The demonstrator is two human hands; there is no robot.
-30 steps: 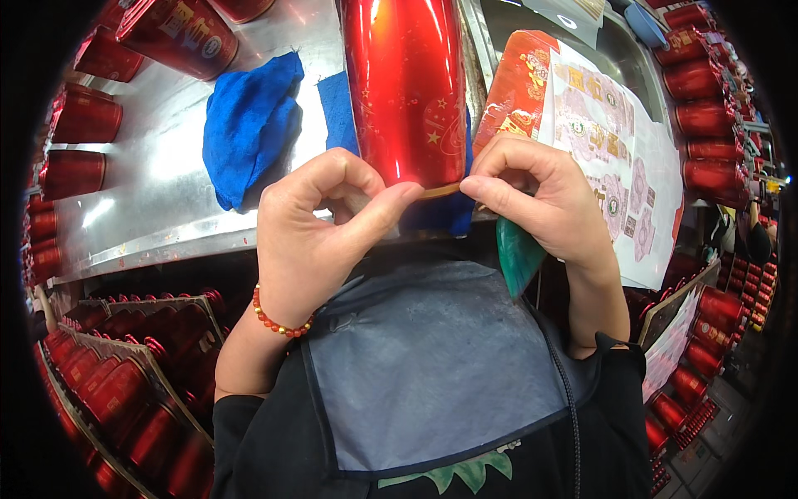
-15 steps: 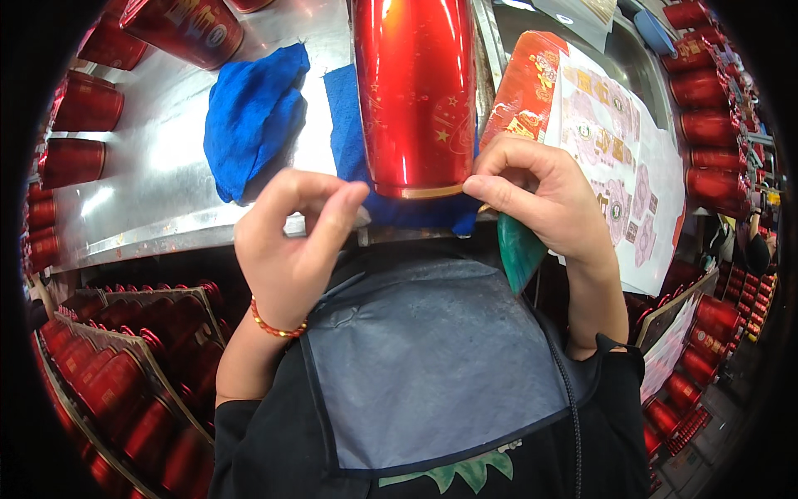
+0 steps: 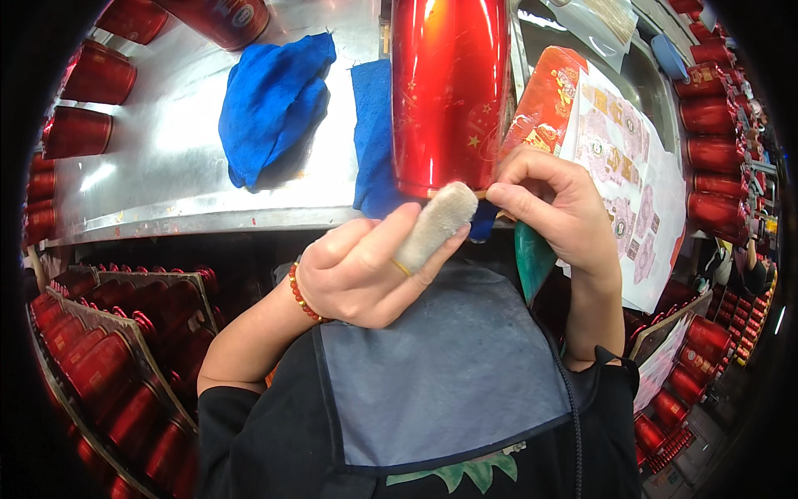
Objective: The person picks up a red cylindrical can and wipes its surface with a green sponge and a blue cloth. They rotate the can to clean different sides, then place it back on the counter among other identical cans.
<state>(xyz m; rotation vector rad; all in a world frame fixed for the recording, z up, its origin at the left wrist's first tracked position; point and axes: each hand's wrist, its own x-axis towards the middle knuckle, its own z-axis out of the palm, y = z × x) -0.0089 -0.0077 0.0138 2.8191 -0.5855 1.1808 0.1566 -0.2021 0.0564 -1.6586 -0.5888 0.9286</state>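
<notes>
A large glossy red vessel (image 3: 449, 91) with gold stars lies on its side on a blue cloth (image 3: 373, 141), its gold-edged end toward me. My right hand (image 3: 553, 204) has thumb and forefinger pinched at the right of that edge; anything between the fingertips is too small to make out. My left hand (image 3: 366, 270) reaches in from the lower left, fingers extended. A fuzzy off-white pad (image 3: 440, 220), seemingly worn on a finger with a yellow band at its base, is at the vessel's edge; whether it touches is unclear. A green tapered object (image 3: 532, 258) hangs below my right hand.
A crumpled blue cloth (image 3: 274, 108) lies on the metal table (image 3: 179, 166). Printed sheets (image 3: 628, 200) and a red-and-gold packet (image 3: 544, 96) lie to the right. More red vessels (image 3: 100, 73) stand left and right, and racks (image 3: 150, 324) of them sit below the table.
My left hand has moved right and turned to the vessel's edge, bringing the pad into view; its thumb and forefinger were close together before. My right hand stays at the edge. The view has shifted slightly.
</notes>
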